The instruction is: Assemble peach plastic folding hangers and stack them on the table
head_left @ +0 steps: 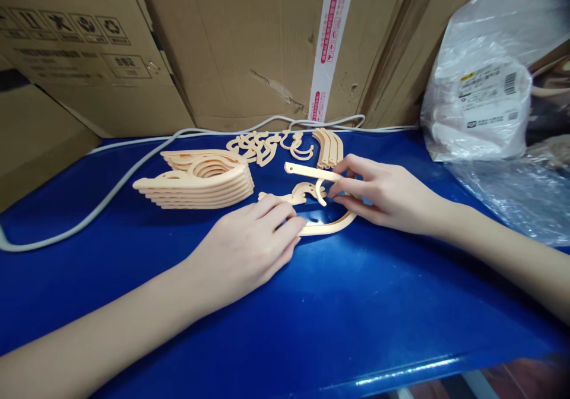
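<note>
A cream plastic hanger (327, 228) with a curved end lies between my hands, low over the blue table. My left hand (256, 238) has its fingers closed on the near bar of it. With thumb and fingers, my right hand (385, 194) pinches the far end, where a straight, holed arm (309, 172) sticks out to the left. Below that arm hangs a small hook (320, 192). Just behind my left fingers lies another wavy cream piece (298, 193), partly covered. How the parts join under my right fingers is hidden.
Left of my hands stands a stack of matching cream hanger pieces (200, 188). Loose hooks (256, 145) and a row of curved arms (329, 146) lie behind. A white cable (146, 155) crosses the blue table (285, 328). Cardboard boxes (249, 43) and plastic-wrapped goods (481, 102) border it.
</note>
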The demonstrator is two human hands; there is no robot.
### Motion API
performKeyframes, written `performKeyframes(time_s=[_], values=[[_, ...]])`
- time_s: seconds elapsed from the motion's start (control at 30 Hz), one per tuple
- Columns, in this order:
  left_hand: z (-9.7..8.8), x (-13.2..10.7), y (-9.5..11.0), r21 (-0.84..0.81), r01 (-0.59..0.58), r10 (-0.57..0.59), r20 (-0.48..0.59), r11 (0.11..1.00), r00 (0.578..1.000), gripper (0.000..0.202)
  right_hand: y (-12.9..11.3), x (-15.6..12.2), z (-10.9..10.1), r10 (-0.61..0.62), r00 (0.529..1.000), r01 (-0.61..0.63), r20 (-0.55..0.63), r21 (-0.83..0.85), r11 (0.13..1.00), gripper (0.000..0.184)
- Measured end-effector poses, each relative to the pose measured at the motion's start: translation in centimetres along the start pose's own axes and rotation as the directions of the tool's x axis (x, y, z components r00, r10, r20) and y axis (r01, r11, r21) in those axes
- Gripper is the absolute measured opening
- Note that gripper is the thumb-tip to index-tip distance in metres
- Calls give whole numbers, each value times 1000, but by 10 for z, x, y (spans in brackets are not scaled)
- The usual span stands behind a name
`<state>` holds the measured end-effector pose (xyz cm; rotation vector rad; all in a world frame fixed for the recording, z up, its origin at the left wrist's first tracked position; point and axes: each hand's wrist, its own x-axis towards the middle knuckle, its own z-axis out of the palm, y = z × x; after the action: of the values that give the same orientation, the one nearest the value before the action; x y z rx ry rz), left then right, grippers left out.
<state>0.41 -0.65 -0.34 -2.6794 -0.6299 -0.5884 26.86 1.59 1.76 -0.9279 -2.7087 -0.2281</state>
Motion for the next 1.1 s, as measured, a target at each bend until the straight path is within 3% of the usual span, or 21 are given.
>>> performKeyframes(time_s=[0.27, 0.37, 0.77, 1.1], values=[[-1, 2, 2, 98, 41, -41, 0, 994, 999, 23, 5, -1, 2, -30, 999, 27, -30, -84, 996, 21], [0, 1, 2, 98, 59, -60, 8, 994, 998, 37, 8, -1, 2, -28, 999, 26, -18, -77, 997, 21], [5, 1, 1, 70, 82, -88, 92, 994, 992, 46, 19, -6, 0, 20, 999, -24, 48, 92, 995, 22], [-5, 1, 5, 179, 74, -75, 3, 981, 997, 33, 28, -8, 1, 95, 989, -124, 114, 277, 953, 17]])
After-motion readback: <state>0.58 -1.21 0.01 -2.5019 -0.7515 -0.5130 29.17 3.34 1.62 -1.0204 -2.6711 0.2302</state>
